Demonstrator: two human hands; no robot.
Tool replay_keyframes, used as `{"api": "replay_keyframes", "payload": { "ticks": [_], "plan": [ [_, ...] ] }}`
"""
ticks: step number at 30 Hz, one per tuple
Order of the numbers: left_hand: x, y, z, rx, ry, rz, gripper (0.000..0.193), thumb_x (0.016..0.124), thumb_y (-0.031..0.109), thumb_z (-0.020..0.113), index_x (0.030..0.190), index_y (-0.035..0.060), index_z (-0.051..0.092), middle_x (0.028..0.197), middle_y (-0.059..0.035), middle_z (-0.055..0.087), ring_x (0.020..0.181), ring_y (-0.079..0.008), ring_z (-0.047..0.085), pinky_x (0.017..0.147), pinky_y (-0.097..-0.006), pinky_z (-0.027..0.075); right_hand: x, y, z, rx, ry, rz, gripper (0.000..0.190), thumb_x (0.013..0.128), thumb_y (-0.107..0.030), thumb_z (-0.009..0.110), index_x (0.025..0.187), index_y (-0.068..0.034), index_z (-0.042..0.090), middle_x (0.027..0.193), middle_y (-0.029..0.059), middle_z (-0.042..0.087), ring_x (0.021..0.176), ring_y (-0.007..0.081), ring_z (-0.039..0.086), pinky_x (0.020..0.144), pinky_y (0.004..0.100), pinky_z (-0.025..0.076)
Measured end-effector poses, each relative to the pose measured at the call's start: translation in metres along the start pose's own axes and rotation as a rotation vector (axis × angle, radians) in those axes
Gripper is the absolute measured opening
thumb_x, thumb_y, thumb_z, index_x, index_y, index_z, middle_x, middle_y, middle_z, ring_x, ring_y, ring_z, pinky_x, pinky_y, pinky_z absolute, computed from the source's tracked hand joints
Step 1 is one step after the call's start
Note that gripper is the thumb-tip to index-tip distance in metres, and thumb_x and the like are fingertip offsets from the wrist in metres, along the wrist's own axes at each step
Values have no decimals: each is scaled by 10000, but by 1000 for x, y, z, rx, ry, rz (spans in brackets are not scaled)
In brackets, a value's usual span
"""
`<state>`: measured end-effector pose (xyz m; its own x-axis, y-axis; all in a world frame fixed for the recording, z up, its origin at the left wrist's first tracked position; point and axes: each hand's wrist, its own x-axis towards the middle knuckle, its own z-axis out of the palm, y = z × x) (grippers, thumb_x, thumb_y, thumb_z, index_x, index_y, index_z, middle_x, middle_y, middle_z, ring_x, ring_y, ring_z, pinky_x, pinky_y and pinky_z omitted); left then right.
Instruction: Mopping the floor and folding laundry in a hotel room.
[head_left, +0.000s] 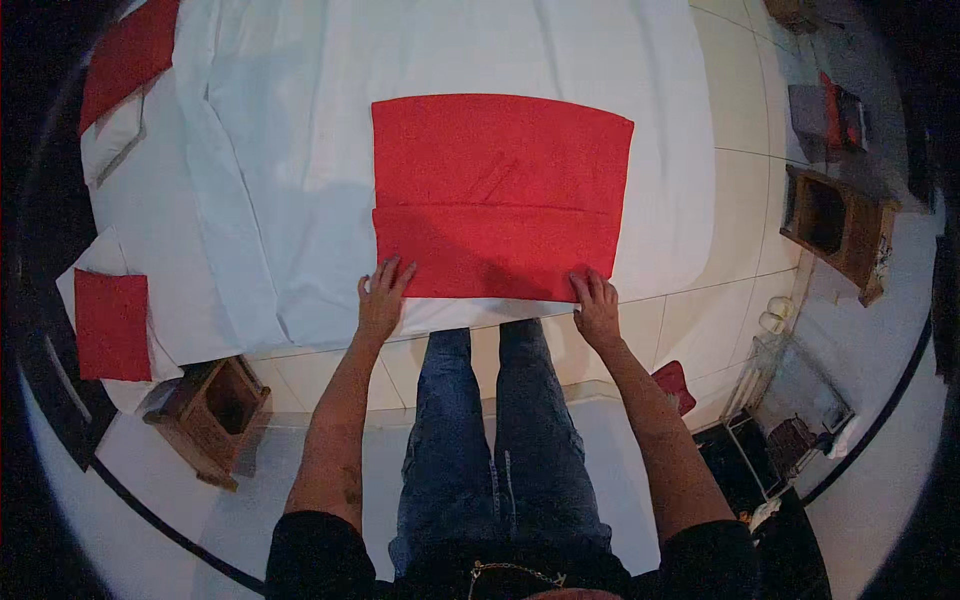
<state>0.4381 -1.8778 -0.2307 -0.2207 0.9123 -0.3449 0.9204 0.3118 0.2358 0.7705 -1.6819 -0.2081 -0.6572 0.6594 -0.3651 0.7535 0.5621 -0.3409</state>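
A red cloth (502, 165) lies flat on the white bed sheet (300, 135), its near part folded over so that an edge runs across the middle. On the near left corner rest the spread fingers of my left hand (384, 300). My right hand (598, 306) touches the near right corner with its fingertips on top of the fabric. Neither thumb shows clearly. A short slanting crease marks the far half of the cloth, and a shadow falls over its near half.
Red pillows (112, 326) lie over white pillows (116, 139) at the bed's left end. A wooden bedside table (221, 405) stands near that end. Another wooden cabinet (836, 217) is at right, with white slippers (776, 315) and a metal-framed rack (750, 450) nearer. A red item (675, 386) lies on the tiled floor.
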Motion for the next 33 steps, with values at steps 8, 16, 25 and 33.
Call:
{"api": "replay_keyframes", "payload": {
  "ticks": [8, 16, 25, 33],
  "plan": [
    [33, -31, -37, -260, 97, 99, 268, 669, 53, 545, 919, 143, 581, 934, -20, 573, 966, -196, 481, 862, -426, 255, 28, 41, -26, 152, 43, -56, 331, 664, -46, 577, 976, -155, 562, 945, 27, 568, 949, 195, 488, 845, 407, 265],
    [212, -70, -94, -1008, 209, -213, 227, 769, 172, 572, 947, 32, 550, 844, -44, 591, 761, -111, 534, 704, -255, 426, 179, 49, -108, 1141, 240, 306, 220, 783, -114, 549, 946, 34, 547, 874, 69, 581, 764, 121, 529, 709, 258, 432],
    [249, -74, -48, -1236, 318, -432, 202, 784, 138, 565, 932, 5, 534, 817, -40, 574, 742, -120, 516, 710, -245, 408, 235, 83, -62, 991, 305, 295, 206, 797, -132, 544, 936, 19, 547, 823, 80, 593, 721, 139, 529, 682, 260, 423],
    [246, -51, -50, -1061, 624, -490, 164, 789, 78, 527, 932, -2, 516, 854, -95, 574, 778, -176, 530, 727, -288, 409, 240, 64, -58, 1015, 565, 172, 182, 784, -90, 542, 949, -12, 534, 859, 92, 568, 794, 162, 517, 744, 271, 407]
  ]
}}
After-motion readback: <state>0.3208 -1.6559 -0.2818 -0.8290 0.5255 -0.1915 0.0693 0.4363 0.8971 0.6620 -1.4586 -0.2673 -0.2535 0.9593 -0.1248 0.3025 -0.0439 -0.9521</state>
